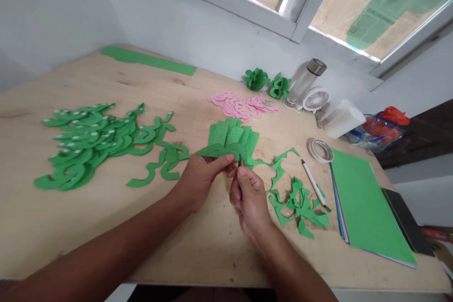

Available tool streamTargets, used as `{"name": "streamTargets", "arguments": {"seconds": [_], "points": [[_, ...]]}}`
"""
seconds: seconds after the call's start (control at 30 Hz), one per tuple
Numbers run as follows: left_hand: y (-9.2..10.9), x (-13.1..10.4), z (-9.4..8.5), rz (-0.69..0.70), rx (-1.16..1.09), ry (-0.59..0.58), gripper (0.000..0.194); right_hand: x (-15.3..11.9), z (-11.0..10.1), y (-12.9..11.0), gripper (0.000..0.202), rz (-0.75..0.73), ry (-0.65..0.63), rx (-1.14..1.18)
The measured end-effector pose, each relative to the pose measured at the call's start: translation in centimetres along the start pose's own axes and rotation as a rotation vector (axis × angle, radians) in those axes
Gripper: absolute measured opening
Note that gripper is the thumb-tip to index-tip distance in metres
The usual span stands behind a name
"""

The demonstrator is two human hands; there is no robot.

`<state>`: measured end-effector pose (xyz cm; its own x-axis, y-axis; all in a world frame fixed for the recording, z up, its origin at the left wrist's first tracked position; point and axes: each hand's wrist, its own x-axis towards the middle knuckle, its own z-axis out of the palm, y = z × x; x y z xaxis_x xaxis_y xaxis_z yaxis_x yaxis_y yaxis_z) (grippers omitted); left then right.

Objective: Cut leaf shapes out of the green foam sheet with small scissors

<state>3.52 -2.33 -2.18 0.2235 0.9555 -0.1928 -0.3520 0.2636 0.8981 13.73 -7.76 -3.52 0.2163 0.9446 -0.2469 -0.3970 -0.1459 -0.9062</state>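
Observation:
My left hand (198, 177) pinches a green paper strip (212, 150) with a wavy, curved outline. At the strip's right end, my right hand (251, 198) is closed around a slim dark tool (240, 163); the fingers hide most of it, so I cannot tell its exact kind. Both hands are close together above the table. Just beyond them lies a fanned stack of green paper pieces (233, 133), partly behind the strip. Curved green cutouts (171, 155) lie to the left of my left hand. Green paper scraps (300, 203) are scattered right of my right hand.
A large heap of curved green cutouts (95, 139) covers the table's left side. Pink cutouts (244, 106), green paper balls (256, 79), a bottle (306, 80) and a fan (316, 99) stand farther back. Rightward are tape (321, 150), a marker (313, 181) and green sheets (371, 203).

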Motion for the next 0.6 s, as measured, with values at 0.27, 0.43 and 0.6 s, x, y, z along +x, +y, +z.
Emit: {"name": "streamTargets", "arguments": {"seconds": [0.27,0.43,0.6], "points": [[0.04,-0.1,-0.06,-0.008,0.023,-0.01,0.024,-0.17,0.04,-0.05,0.052,-0.015,0.0,-0.015],[0.19,-0.13,0.01,-0.003,0.019,-0.009,0.023,-0.13,-0.08,0.03,0.051,-0.022,-0.01,-0.021],[0.3,-0.28,0.13,-0.007,0.016,-0.021,0.024,-0.08,-0.18,0.09,0.05,-0.023,-0.012,-0.018]]}}
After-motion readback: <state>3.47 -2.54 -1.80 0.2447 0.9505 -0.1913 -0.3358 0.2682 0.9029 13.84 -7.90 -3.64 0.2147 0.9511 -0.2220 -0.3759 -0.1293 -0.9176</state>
